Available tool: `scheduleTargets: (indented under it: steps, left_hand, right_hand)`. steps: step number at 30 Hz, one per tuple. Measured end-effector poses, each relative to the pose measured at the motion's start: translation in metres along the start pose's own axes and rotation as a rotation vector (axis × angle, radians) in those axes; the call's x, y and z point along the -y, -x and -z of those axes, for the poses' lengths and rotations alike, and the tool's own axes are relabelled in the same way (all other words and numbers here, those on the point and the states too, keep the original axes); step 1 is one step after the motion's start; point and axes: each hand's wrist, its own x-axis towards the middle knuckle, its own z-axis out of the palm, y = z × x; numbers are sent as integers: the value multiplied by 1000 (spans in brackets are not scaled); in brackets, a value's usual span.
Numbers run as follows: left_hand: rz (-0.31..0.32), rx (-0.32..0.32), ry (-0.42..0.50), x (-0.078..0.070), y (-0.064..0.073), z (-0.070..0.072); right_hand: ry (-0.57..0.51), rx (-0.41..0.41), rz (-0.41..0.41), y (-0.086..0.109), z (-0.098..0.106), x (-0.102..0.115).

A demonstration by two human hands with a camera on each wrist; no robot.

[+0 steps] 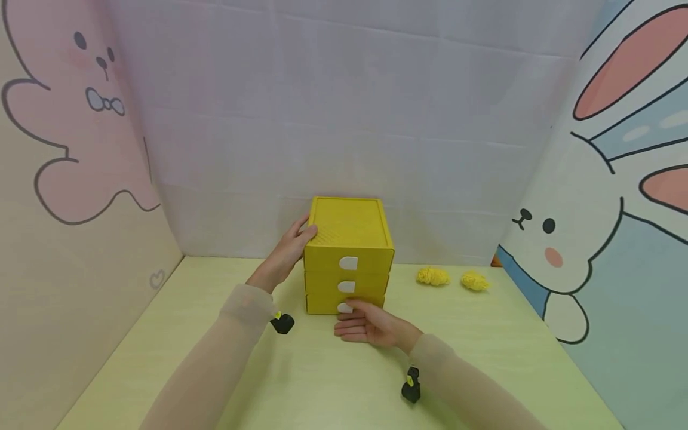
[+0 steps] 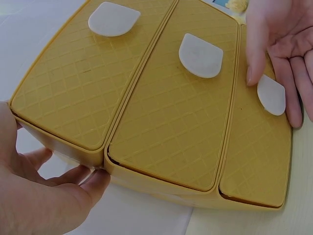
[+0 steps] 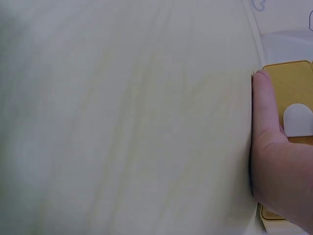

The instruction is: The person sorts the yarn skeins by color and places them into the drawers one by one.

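A yellow drawer box (image 1: 349,222) with three stacked drawers stands on the table, each front bearing a white tab handle (image 2: 201,56). My left hand (image 1: 286,254) rests on its left side, thumb over the top edge and fingers spread along the side wall. At the bottom drawer is my right hand (image 1: 377,325), palm turned up. Its thumb lies just above the lowest tab handle (image 2: 272,95), and its fairly straight fingers (image 2: 288,98) extend beneath that handle. In the right wrist view, the right hand (image 3: 283,161) appears at the edge beside the drawer fronts.
Two yellow crumpled bundles (image 1: 433,276) lie to the right of the box near the back wall. A white cloth (image 1: 430,131) hangs behind the table (image 1: 484,346). Side panels carry a pink bear and a white rabbit (image 1: 570,257).
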Motion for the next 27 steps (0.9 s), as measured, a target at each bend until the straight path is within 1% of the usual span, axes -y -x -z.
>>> scheduleTargets:
  steps: [3,17,27]
  left_hand:
    - [0,-2,1,1,0,0]
    - [-7,-8,8,0,1,1]
    - [-1,-10,-1,0,1,0]
  right_hand:
    - [-25,2,-4,-2,-2,-1]
    - [-9,-48,61,-7,-7,-7]
    - [-21,-68,54,-5,-9,-7]
